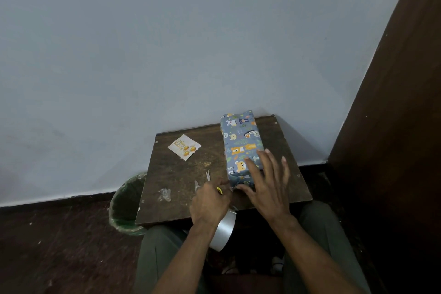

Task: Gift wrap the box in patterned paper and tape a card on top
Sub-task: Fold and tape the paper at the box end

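The box, wrapped in blue paper with cartoon animals, lies lengthwise on the right half of the small dark wooden table. My right hand rests flat on its near end with the fingers spread. My left hand grips yellow-handled scissors just left of the box's near end, blades pointing away from me. A large roll of grey tape hangs around my left wrist. The white birthday card with gold balloons lies on the table's far left.
Crumpled clear tape scraps lie near the table's front left. A green-lined waste bin stands on the floor to the table's left. The pale wall is right behind the table, and a brown door stands at the right.
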